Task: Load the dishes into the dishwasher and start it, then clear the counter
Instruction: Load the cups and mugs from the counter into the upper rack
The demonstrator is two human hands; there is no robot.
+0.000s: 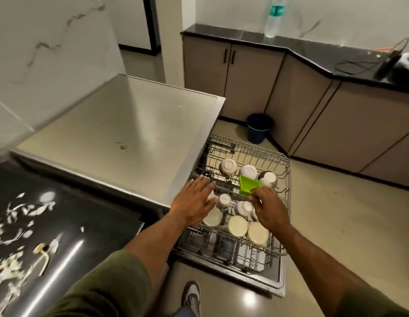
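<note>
Steel-topped dishwasher [121,124] at centre, door down, upper rack [279,216] pulled out toward five o'clock. Dark bench [89,225] at eight o'clock, strewn with pale scraps and peelings [42,253] not yet cleared. Second dark bench [313,53] along the far wall at one o'clock, carrying a clear bottle [274,17] and a cable. Blue bucket [259,128] on the floor beyond the rack.

In the rack: upturned cups and bowls [237,226] in two loose rows, more at the twelve o'clock end.

Left hand [194,202] flat over the rack's nine o'clock edge, fingers [204,181] straight and spread, holding nothing, seemingly resting on or just above a cup beneath; contact hard to confirm. Right hand [267,211] curled, pinching the near corner of a small green square dish [249,185].

Dish tilted, open face toward eleven o'clock, sticking out of the grip toward twelve o'clock, just above the gap between the two rows. Free slot apparently straight ahead of the right hand, toward twelve o'clock, so probably only a short lowering needed; right hand clearly the nearer one. Loading likely close to done, start and bench clearing still ahead.
</note>
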